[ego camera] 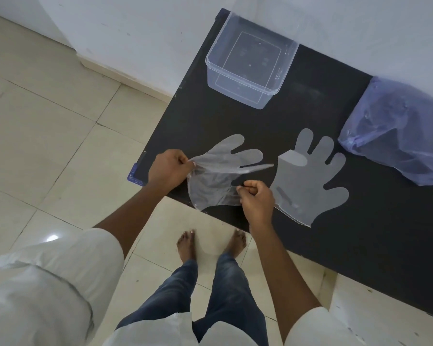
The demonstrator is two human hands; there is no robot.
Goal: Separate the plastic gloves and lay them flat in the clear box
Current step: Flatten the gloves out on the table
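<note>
Gloves (218, 176) at the middle of the frame: the left hand (169, 169) and right hand (256, 198) each pinch an edge, probably to pull them apart. Box (250, 62) waits empty above; another glove (310, 181) lies flat on the desk (360, 233).

no text, number or brand can be read with certainty. at the near left corner of the black table (310, 116) there is a small blue tag (134, 175) with pale round marks on it, too small and blurred to read. the bottom of the clear box (250, 63), which stands at the far left corner of the table, shows faint moulded marks, also not legible. the plastic gloves (308, 178) and the bluish plastic bag (395, 131) at the far edge carry no readable print.
</note>
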